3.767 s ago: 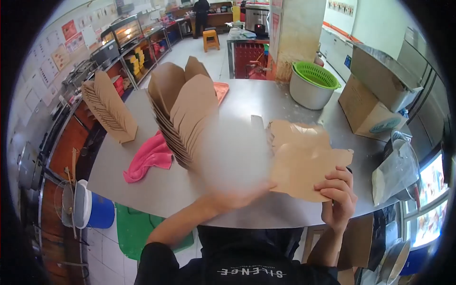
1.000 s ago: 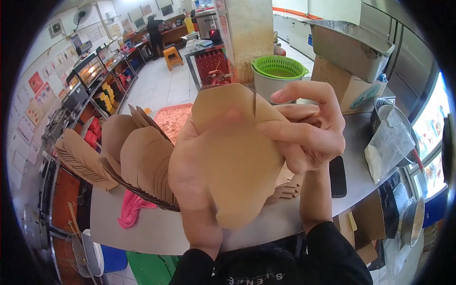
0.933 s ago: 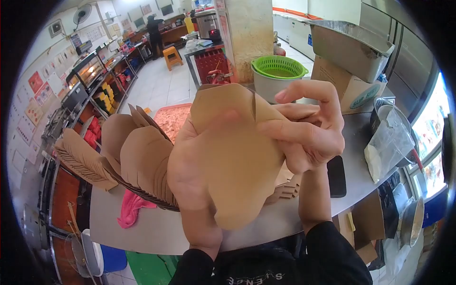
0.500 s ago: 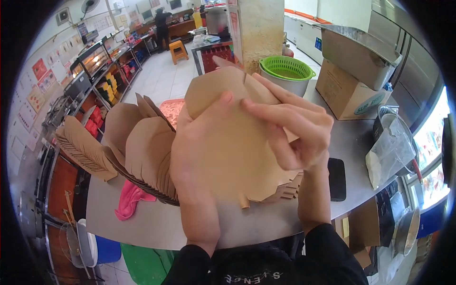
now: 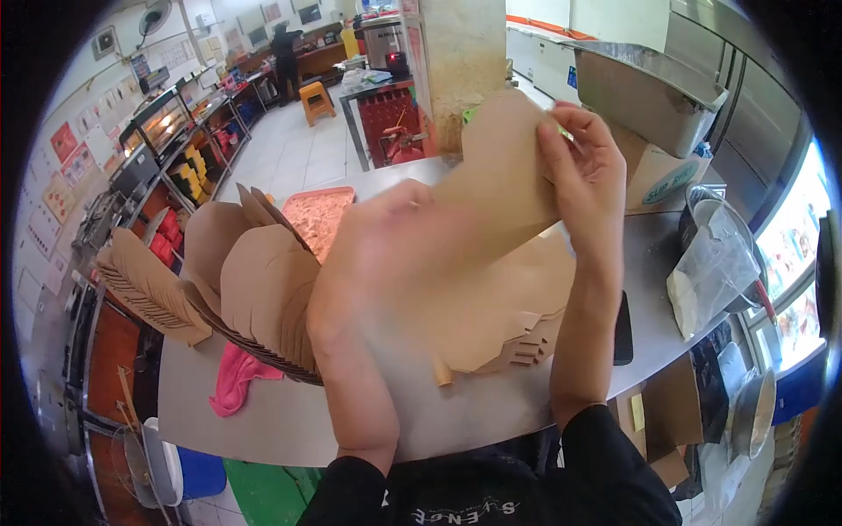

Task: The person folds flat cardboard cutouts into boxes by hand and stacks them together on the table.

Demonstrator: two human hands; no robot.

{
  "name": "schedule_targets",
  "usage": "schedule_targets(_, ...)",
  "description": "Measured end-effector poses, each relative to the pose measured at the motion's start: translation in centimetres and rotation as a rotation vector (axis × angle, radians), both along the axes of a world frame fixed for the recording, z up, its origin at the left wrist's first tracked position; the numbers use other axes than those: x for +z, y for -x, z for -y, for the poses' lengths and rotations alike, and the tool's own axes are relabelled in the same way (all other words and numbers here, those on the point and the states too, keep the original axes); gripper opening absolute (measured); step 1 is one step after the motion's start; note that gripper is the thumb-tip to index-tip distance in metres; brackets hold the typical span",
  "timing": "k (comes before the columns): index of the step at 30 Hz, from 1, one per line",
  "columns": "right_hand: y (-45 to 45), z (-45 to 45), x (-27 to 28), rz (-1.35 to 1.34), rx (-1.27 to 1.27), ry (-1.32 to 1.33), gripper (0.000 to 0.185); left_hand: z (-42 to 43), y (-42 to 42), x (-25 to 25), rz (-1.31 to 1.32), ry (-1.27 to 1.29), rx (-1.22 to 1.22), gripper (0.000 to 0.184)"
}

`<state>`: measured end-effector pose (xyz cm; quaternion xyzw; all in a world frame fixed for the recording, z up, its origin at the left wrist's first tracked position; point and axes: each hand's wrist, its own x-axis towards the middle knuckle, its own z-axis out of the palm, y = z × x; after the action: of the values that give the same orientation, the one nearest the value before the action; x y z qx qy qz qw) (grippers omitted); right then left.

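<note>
Over the steel table I hold up a brown cardboard food-box blank (image 5: 504, 167), tilted and partly bent. My right hand (image 5: 592, 167) pinches its upper right edge between thumb and fingers. On its left side is my left hand (image 5: 377, 228), blurred, with the thumb over the cardboard and the other fingers hidden. Flat cardboard blanks (image 5: 517, 337) with slotted edges lie below in a pile. Left of my left forearm stand nested, folded cardboard boxes (image 5: 267, 285), and a second nested row (image 5: 149, 285) sits farther left.
A pink cloth (image 5: 237, 381) lies at the steel table's (image 5: 289, 430) left front. Behind the boxes is a reddish tray (image 5: 320, 215). At right are a dark phone (image 5: 624, 329), a pot with a plastic bag (image 5: 715, 272), and a metal bin (image 5: 649, 92) on a carton. A person (image 5: 285, 61) stands far back.
The cardboard blank has swung up and to the right, and my right hand now grips its upper edge. My left hand has shifted slightly left. More of the pile below shows.
</note>
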<state>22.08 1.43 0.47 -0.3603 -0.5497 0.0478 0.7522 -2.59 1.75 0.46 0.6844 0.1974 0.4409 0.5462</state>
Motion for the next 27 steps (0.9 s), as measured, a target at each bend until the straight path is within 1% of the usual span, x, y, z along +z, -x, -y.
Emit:
schedule_targets(1, 0.8, 0.6, 0.8, 0.005, -0.003, -0.005, 0.024, -0.1, 0.0, 0.0, -0.029, 0.013, -0.004, 0.035)
schedule_targets(2, 2.0, 1.6, 1.5, 0.171, -0.258, -0.124, 0.026, 0.1, -0.3, 0.5, -0.075, 0.038, 0.132, 0.031)
schedule_targets(3, 2.8, 2.6, 2.1, 0.332, -0.511, -0.243, 0.027, 0.1, -0.8, 0.5, -0.074, 0.031, 0.132, 0.031)
schedule_targets(5, 3.5, 3.9, 2.1, 0.586, -0.231, -0.118, 0.035, 0.1, -1.6, 0.2, 0.194, -0.061, 0.18, 0.032)
schedule_targets(6, 3.8, 3.8, 1.7, 0.581, -0.224, -0.124, 0.035, -0.1, -1.3, -0.1, 0.19, -0.065, 0.189, 0.032)
schedule_targets(8, 4.4, 3.3, 0.7, 0.596, -0.076, -0.063, 0.045, -0.3, -0.4, -0.8, 0.304, -0.018, 0.022, 0.035)
schedule_targets(9, 4.4, 3.4, 0.8, 0.588, -0.073, -0.066, 0.045, 0.1, -0.1, -0.7, 0.296, -0.021, 0.026, 0.035)
schedule_targets(11, 4.3, 3.6, 1.3, 0.604, 0.016, -0.137, 0.054, 0.9, 0.2, -0.3, 0.405, -0.033, -0.077, 0.036)
schedule_targets(12, 4.5, 3.6, 1.5, 0.601, 0.014, -0.139, 0.054, 1.0, 0.2, 0.1, 0.401, -0.036, -0.078, 0.036)
schedule_targets(14, 4.9, 3.9, 1.7, 0.685, -0.095, -0.255, 0.058, 1.3, 0.0, 0.7, 0.26, -0.118, 0.118, 0.032)
schedule_targets(15, 5.0, 4.0, 1.6, 0.688, -0.096, -0.256, 0.058, 1.0, 0.1, 0.6, 0.262, -0.119, 0.117, 0.032)
schedule_targets(17, 5.0, 4.3, 1.4, 0.593, -0.004, -0.068, 0.051, 0.2, 0.5, -0.3, 0.249, -0.267, 0.114, 0.032)
schedule_targets(18, 4.6, 4.2, 1.3, 0.594, -0.002, -0.068, 0.051, -0.1, 0.8, -0.8, 0.249, -0.267, 0.116, 0.032)
schedule_targets(20, 3.6, 3.8, 1.1, 0.671, 0.141, -0.116, 0.04, -0.3, 0.9, -1.2, 0.226, -0.266, 0.151, 0.025)
schedule_targets(21, 3.6, 3.9, 1.2, 0.671, 0.138, -0.117, 0.04, -0.2, 0.6, -1.0, 0.218, -0.266, 0.161, 0.023)
schedule_targets(23, 3.7, 4.3, 1.7, 0.576, -0.044, -0.292, 0.018, 0.5, -0.7, 0.0, 0.46, -0.25, 0.318, 0.025)
schedule_targets(24, 3.7, 4.4, 1.9, 0.575, -0.044, -0.294, 0.018, 0.7, -0.8, 0.4, 0.46, -0.253, 0.318, 0.025)
schedule_targets(26, 3.8, 4.4, 2.2, 0.582, -0.054, -0.372, 0.015, 0.9, -1.0, 1.0, 0.48, -0.053, 0.253, 0.038)
schedule_targets(27, 3.8, 4.5, 2.3, 0.582, -0.053, -0.375, 0.015, 0.8, -0.9, 0.9, 0.481, -0.057, 0.255, 0.038)
